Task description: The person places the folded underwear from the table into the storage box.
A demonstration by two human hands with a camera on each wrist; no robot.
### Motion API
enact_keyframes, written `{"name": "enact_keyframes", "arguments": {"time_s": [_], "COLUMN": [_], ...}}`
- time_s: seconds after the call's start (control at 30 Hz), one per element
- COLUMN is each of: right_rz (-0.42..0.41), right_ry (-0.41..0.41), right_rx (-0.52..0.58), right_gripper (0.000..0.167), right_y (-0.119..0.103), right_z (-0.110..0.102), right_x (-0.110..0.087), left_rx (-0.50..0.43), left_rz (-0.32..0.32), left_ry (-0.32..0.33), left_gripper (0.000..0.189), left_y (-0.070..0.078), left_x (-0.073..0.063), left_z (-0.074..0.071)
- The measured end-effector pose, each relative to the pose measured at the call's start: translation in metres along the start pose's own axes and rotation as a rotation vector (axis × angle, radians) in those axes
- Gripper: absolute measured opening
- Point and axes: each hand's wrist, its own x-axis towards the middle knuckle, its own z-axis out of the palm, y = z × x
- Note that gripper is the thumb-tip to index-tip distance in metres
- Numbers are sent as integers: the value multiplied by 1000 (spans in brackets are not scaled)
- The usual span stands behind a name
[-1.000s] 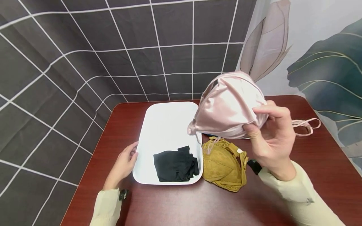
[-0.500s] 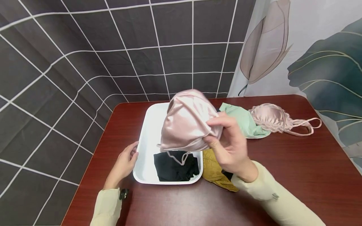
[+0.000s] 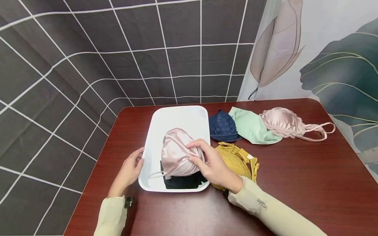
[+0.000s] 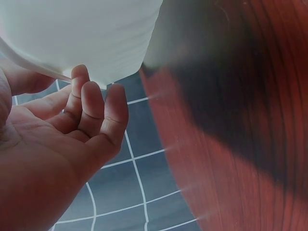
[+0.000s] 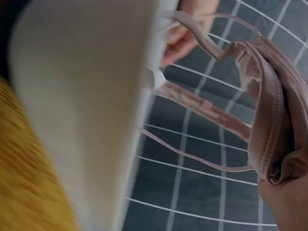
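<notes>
Pinching pink bra (image 3: 175, 154) in right hand (image 3: 211, 164), over black cloth (image 3: 182, 183) in white tub (image 3: 178, 118). Just touching tub with loose left hand (image 3: 127, 169).

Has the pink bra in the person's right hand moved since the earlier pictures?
Yes: in the head view, the held pink bra has moved left and down, from mostly right of the white bin to over the black cloth inside.

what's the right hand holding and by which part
A pink satin bra, which the right hand pinches by the fabric on its right side in the head view.
</notes>
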Motion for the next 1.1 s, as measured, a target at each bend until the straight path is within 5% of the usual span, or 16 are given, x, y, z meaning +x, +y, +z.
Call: {"name": "enact_keyframes", "arguments": {"time_s": [0.27, 0.77, 1.1], "right_rz": [194, 323, 330], "right_ry": [-112, -286, -373], "right_rx": [-152, -520, -622], "right_gripper": [27, 37, 33], "right_y": [24, 32, 28], "right_z": [14, 23, 24], "right_x": [-7, -12, -12], "left_rx": [-2, -20, -20], "left_rz": [-30, -48, -48], "left_ry": [-11, -16, -18], "left_gripper": [43, 44, 44], "left_y": [0, 0, 1], "left_x": [0, -1, -2], "left_z": [1, 2, 1]}}
